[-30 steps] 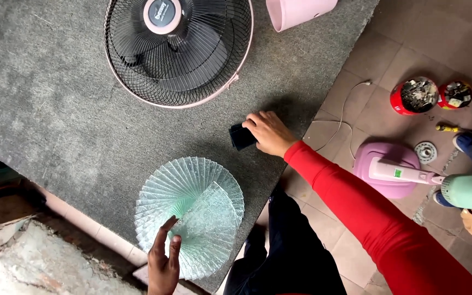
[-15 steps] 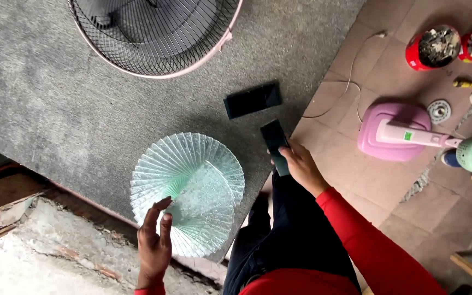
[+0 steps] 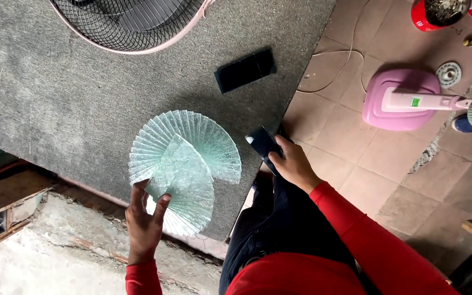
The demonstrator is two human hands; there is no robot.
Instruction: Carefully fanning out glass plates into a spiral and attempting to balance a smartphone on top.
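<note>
Our left hand (image 3: 144, 224) pinches the near edge of the pale green ribbed translucent fan blade (image 3: 184, 166) on the grey table (image 3: 55, 98); our right hand (image 3: 293, 164) seemingly clasps a small black flat piece (image 3: 263, 145) at the table's edge.

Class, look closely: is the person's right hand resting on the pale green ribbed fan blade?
No: the right hand holds a small dark flat object, while the left hand grips the pale green ribbed fan blade.

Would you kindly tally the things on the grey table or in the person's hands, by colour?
Translucent green: 1, the fan blade held by the left hand.
Black: 2, the flat piece on the table and the piece in the right hand.
Pink-rimmed: 1, the fan guard.
Total: 4.
</note>
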